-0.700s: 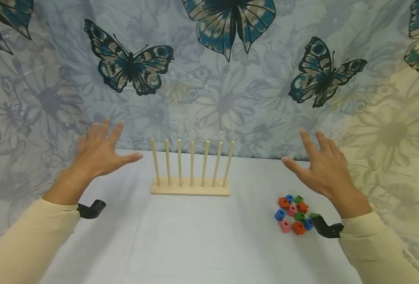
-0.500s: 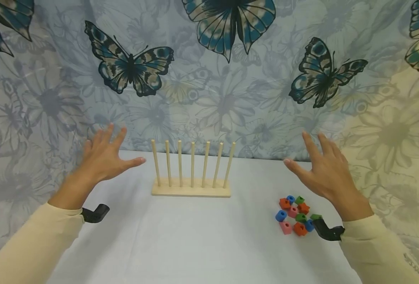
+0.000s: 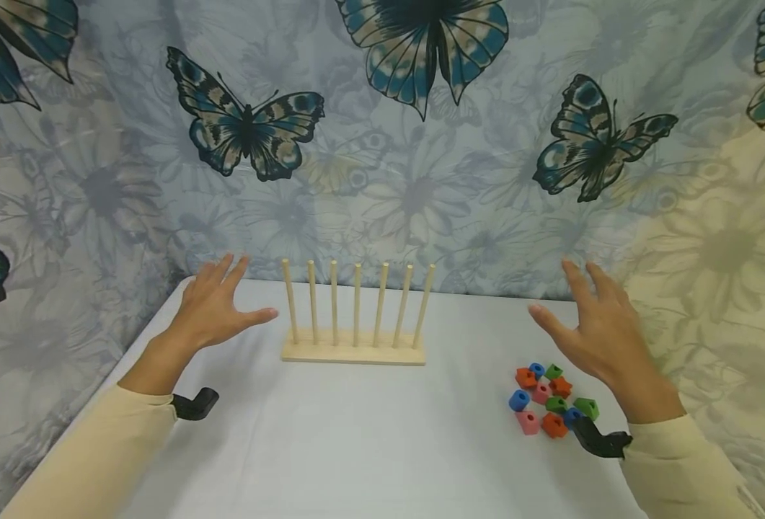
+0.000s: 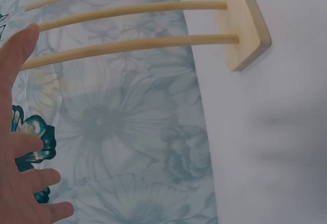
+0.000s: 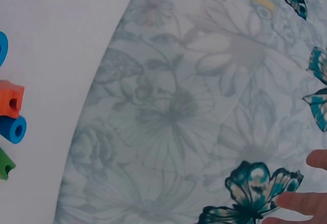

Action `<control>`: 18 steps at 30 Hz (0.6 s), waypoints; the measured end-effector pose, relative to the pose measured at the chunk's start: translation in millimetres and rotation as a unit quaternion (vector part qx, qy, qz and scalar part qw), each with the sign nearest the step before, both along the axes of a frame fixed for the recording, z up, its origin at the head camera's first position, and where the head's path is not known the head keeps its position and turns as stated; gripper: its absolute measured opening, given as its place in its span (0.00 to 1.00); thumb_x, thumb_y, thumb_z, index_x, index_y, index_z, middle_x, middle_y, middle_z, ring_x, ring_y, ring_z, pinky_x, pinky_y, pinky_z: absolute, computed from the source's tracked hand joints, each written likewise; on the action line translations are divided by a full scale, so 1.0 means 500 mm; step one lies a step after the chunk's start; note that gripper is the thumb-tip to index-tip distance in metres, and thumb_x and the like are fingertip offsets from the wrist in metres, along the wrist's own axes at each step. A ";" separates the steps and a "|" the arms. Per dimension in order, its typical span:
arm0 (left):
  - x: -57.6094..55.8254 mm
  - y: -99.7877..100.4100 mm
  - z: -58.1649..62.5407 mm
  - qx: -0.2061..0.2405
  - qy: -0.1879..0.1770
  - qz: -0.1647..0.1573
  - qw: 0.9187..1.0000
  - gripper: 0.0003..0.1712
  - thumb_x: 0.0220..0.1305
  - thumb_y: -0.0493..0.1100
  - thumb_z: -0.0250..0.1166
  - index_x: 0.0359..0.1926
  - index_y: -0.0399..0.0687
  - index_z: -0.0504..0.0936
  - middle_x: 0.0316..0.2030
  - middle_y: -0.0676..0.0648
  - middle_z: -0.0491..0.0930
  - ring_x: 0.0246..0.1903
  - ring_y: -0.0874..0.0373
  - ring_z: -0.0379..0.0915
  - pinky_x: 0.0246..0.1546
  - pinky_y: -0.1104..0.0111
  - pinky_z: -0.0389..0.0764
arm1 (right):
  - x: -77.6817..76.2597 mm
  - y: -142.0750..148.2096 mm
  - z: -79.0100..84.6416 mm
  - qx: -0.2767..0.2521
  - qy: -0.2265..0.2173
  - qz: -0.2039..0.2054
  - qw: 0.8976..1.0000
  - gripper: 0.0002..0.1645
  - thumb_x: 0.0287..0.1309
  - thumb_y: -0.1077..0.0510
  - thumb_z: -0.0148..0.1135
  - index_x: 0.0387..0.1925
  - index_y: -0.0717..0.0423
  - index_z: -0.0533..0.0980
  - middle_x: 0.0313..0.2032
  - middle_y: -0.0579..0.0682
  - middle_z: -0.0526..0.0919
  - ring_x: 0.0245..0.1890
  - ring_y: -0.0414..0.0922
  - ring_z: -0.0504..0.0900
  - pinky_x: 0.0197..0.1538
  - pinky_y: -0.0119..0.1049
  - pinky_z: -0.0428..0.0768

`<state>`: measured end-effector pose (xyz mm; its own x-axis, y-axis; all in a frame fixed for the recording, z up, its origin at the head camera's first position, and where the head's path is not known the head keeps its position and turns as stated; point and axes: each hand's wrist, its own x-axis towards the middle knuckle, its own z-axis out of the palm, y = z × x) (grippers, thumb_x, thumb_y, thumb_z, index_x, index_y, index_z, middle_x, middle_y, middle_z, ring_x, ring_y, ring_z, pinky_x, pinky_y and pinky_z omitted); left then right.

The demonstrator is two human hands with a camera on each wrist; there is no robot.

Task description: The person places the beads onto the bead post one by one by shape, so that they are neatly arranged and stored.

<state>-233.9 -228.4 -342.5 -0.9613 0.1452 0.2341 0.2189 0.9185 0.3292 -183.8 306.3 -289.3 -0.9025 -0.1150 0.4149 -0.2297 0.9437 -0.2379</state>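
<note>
In the head view a wooden peg rack (image 3: pixel 353 353) stands on the white table, its several thin upright pegs bare. To its left hovers my left hand (image 3: pixel 212 310), fingers spread and thumb pointing at the rack, holding nothing. My right hand (image 3: pixel 601 331) is raised at the right with spread fingers, also holding nothing. Just in front of and below it lies a loose cluster of small beads with holes: orange (image 3: pixel 554 425), blue (image 3: pixel 519 400), pink (image 3: pixel 528 422) and green (image 3: pixel 586 408). The left wrist view shows the rack's base (image 4: pixel 250 25) beyond my thumb.
The white-covered table (image 3: pixel 356 447) reaches back to a hanging cloth (image 3: pixel 414 194) printed with flowers and butterflies, which also runs along both sides. A black wrist strap piece (image 3: pixel 195 404) juts from the left sleeve, and another (image 3: pixel 599 438) overlaps the beads' edge.
My left hand has moved right and lower, closer to the rack. My right hand has dropped slightly in view. The whole scene has shifted a little down and right as the head view tilts.
</note>
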 end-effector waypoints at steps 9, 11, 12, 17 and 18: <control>-0.014 0.012 -0.058 0.045 -0.006 -0.017 0.999 0.64 0.50 0.74 0.64 0.75 0.40 0.49 0.72 0.32 0.46 0.68 0.25 0.36 0.59 0.31 0.41 | 0.007 0.009 -0.019 -0.020 0.004 -0.005 1.000 0.52 0.61 0.35 0.57 0.76 0.53 0.46 0.70 0.71 0.46 0.66 0.75 0.47 0.55 0.79 0.46; -0.018 0.011 -0.072 0.060 -0.012 -0.019 0.998 0.64 0.50 0.74 0.65 0.75 0.40 0.50 0.72 0.32 0.46 0.68 0.26 0.37 0.59 0.30 0.42 | 0.007 0.011 -0.023 -0.021 0.002 -0.006 1.000 0.53 0.61 0.36 0.57 0.76 0.53 0.46 0.70 0.71 0.46 0.66 0.76 0.47 0.54 0.79 0.46; -0.020 0.009 -0.080 0.068 -0.015 -0.019 0.997 0.64 0.50 0.73 0.65 0.75 0.40 0.50 0.72 0.33 0.47 0.68 0.26 0.38 0.58 0.30 0.43 | 0.006 0.013 -0.025 -0.022 0.003 -0.005 1.000 0.53 0.61 0.36 0.57 0.76 0.53 0.47 0.70 0.71 0.46 0.66 0.76 0.47 0.54 0.79 0.46; -0.029 0.003 -0.113 0.104 -0.034 -0.021 0.994 0.62 0.51 0.71 0.67 0.75 0.41 0.51 0.72 0.34 0.49 0.68 0.29 0.40 0.58 0.30 0.45 | 0.007 0.018 -0.033 -0.031 0.006 0.001 1.000 0.52 0.61 0.37 0.59 0.75 0.56 0.49 0.70 0.72 0.47 0.65 0.77 0.48 0.54 0.80 0.46; -0.030 0.001 -0.119 0.111 -0.036 -0.021 0.993 0.62 0.51 0.70 0.68 0.74 0.41 0.52 0.72 0.35 0.49 0.68 0.29 0.40 0.58 0.30 0.45 | 0.007 0.019 -0.034 -0.033 0.006 0.002 0.999 0.52 0.61 0.37 0.59 0.75 0.56 0.49 0.70 0.72 0.47 0.65 0.77 0.48 0.54 0.80 0.46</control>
<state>-249.1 -227.7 -402.0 -0.9711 0.1372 0.1951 0.2231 0.8122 0.5390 -180.0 315.9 -306.5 -0.8972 -0.0917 0.4320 -0.2373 0.9251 -0.2965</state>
